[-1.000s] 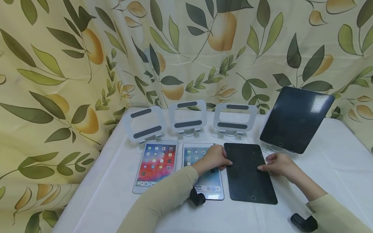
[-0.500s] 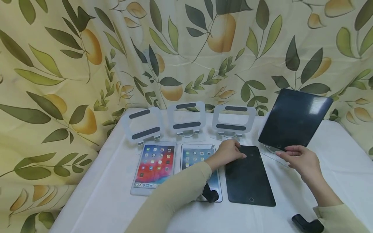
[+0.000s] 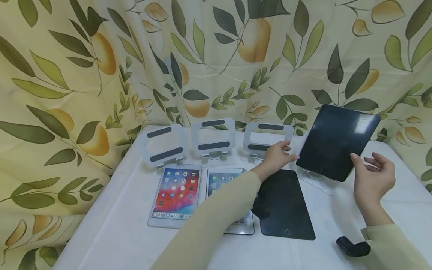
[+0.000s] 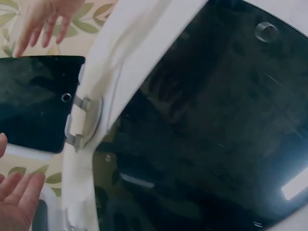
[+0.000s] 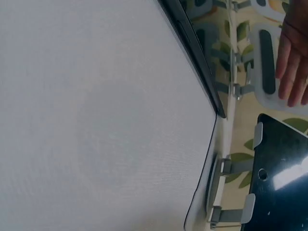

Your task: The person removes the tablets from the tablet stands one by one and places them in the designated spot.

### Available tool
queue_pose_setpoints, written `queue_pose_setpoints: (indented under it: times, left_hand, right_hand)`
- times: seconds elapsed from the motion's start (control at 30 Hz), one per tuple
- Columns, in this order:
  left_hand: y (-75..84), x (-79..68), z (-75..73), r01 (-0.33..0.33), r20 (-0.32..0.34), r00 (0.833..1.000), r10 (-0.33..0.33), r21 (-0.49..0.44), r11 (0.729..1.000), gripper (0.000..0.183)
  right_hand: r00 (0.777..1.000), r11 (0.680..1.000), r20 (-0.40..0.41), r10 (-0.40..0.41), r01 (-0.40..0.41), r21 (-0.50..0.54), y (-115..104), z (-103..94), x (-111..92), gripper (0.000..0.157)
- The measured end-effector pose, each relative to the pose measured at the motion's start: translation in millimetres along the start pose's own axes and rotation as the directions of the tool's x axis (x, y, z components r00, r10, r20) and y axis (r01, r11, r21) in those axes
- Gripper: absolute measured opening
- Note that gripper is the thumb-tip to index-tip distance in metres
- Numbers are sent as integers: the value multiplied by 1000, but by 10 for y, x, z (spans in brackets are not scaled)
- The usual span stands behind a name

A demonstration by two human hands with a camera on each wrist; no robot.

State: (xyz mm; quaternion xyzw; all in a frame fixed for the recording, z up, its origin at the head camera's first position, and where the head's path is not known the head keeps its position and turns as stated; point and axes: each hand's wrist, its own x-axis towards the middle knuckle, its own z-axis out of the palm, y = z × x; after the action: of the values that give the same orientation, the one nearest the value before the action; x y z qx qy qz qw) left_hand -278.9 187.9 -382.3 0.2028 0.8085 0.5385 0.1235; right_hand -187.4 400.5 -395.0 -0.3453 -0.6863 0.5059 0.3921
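Note:
A dark tablet (image 3: pixel 339 142) leans on a stand at the right of the table in the head view, its screen black. My left hand (image 3: pixel 277 157) is at its left edge, thumb tip near or touching the edge; the left wrist view shows those fingers (image 4: pixel 21 195) loosely extended. Across from it, my right hand (image 3: pixel 374 180) has its thumb at the tablet's right edge, other fingers spread loosely apart. Neither hand visibly grips the tablet. Below my left wrist, a second black tablet (image 3: pixel 287 202) lies flat on the white cloth.
Left of that flat tablet lie two white tablets with lit home screens, one red-blue (image 3: pixel 177 191), the other pale blue (image 3: pixel 219 182) and partly under my left sleeve. Bare stands (image 3: pixel 163 146), (image 3: pixel 213 137), (image 3: pixel 268 138) line the back. A thin cord (image 3: pixel 314 186) runs near the right stand.
Both hands have left the flat black tablet's edges. My left hand moved up and right to the propped tablet's left edge; my right hand moved up and right to its right edge.

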Motion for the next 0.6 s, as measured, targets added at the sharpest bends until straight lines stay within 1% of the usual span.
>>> queue_pose_setpoints:
  times: [0.1,0.13,0.2,0.3,0.37,0.5,0.6]
  left_hand:
    - [85,54,38,0,6,1000,0,-15,1000,56]
    - [116,67,45,-4,18,1000,5,-20,1000,57]
    - [168,89,66,-12,39,999,13,-29,1000,59]
    - [206,104,103,-26,73,997,30,-51,998,61]
    - [209,106,135,-42,91,995,48,-68,997,63]
    - [205,90,194,-66,122,990,76,-86,994,68]
    - [215,72,218,-93,143,985,101,-61,994,70]
  right_hand:
    - [999,999,19,31,-31,-20,-55,29,17,62]
    - [998,998,34,51,-50,-41,-123,30,-22,63]
    - [995,995,60,85,-82,-50,-149,52,-18,66]
    - [988,988,88,127,-118,-100,-171,83,-20,67]
    - [986,985,98,134,-121,-127,-160,96,-11,65]
    - [987,980,107,120,-101,-173,-141,95,8,61]
    - [988,978,117,104,-80,-193,-144,87,17,59]
